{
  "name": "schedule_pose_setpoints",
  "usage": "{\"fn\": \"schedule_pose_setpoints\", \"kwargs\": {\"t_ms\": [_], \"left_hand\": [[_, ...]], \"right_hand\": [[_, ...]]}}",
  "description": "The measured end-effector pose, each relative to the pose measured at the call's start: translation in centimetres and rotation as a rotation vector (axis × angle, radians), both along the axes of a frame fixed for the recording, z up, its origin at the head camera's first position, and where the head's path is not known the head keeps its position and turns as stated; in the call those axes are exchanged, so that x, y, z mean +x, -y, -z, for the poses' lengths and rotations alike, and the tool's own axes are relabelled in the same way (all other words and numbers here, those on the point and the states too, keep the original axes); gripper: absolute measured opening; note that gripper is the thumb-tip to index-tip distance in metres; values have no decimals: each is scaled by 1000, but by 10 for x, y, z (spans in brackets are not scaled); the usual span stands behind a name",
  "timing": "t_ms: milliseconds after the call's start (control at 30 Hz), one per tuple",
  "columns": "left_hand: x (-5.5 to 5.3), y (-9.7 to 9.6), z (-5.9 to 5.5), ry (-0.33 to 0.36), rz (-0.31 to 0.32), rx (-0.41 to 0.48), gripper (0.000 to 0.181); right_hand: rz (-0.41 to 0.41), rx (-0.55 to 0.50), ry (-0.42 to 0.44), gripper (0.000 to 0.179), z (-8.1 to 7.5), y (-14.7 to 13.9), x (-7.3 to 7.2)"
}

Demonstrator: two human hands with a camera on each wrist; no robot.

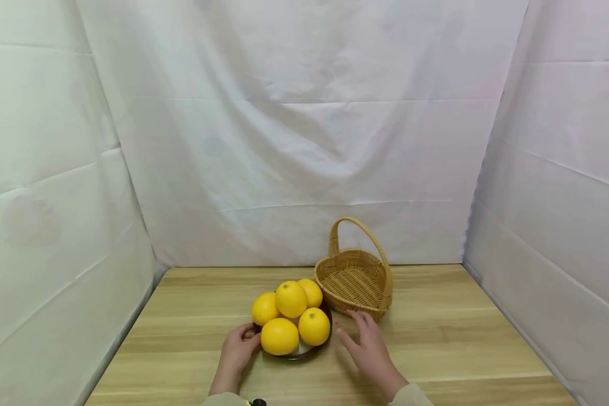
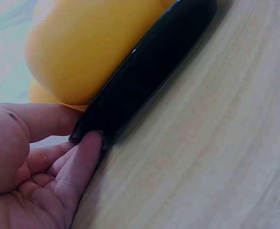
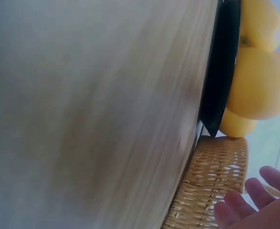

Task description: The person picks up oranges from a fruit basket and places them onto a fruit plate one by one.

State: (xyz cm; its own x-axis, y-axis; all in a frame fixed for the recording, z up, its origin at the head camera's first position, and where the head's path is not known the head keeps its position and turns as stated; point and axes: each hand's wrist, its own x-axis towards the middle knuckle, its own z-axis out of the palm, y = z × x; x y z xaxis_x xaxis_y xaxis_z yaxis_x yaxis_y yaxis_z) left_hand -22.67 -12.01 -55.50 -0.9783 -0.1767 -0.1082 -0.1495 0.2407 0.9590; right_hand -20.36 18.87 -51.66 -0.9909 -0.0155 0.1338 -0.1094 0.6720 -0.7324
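Observation:
A dark shallow plate [image 1: 304, 356] holds several round yellow citrus-like fruits [image 1: 280, 336], piled with one resting on top. At the plate's left side, my left hand [image 1: 238, 351] grips the rim; the left wrist view shows the thumb and a finger on the plate's dark edge [image 2: 149, 67]. My right hand [image 1: 369, 351] is just off the plate's right side, its fingers loosely spread and holding nothing. In the right wrist view those fingers [image 3: 256, 193] appear beside the woven basket [image 3: 202, 186]; whether they touch it I cannot tell.
The wicker basket [image 1: 352, 285] with a tall arched handle stands behind and right of the plate, close to its rim. Under everything is a wood-grain table [image 1: 451, 338]. White cloth [image 1: 304, 141] hangs at the back and both sides.

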Motion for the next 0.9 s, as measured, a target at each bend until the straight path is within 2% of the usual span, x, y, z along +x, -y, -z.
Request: {"fn": "schedule_pose_setpoints", "kwargs": {"t_ms": [167,333,600,733,900], "left_hand": [[1,0,-2,-9,3,-32,48],[2,0,0,-5,-1,-47,48],[8,1,5,-12,7,-90,48],[9,1,5,-10,-6,-113,47],[5,0,2,-26,18,-41,45]], "right_hand": [[-13,24,-15,75,0,-9,4],[-34,152,-58,73,1,-18,8],[-64,331,-157,65,17,-26,16],[-88,422,-214,64,19,-28,16],[-104,490,-246,63,13,-27,13]]}}
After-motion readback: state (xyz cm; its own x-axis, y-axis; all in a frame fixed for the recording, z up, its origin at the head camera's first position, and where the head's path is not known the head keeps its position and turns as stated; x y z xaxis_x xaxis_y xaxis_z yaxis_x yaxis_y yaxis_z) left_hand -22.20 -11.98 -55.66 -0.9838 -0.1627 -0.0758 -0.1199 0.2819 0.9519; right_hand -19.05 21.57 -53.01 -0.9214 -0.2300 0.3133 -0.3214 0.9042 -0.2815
